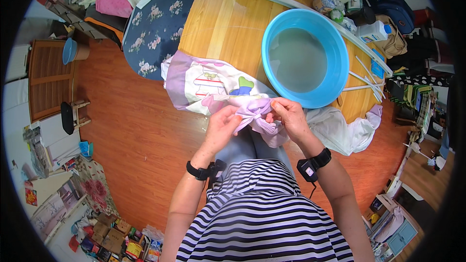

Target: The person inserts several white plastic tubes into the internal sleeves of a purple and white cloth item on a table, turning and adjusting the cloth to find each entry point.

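A printed cloth, white with lavender parts and coloured drawings, lies over the table's near edge and is bunched up in front of me. My left hand pinches a gathered lavender part of it between thumb and fingers. On the other side of the same gathers, my right hand grips the lavender fabric, its thumb and index finger pressed together. The pleated end hangs below both hands over my lap. Whether the cloth is a garment or a cover, I cannot tell.
A light-blue basin of cloudy water stands on the wooden table, close beyond my right hand. White fabric drapes over the edge at right, near several white sticks. A floral ironing board adjoins the table at left.
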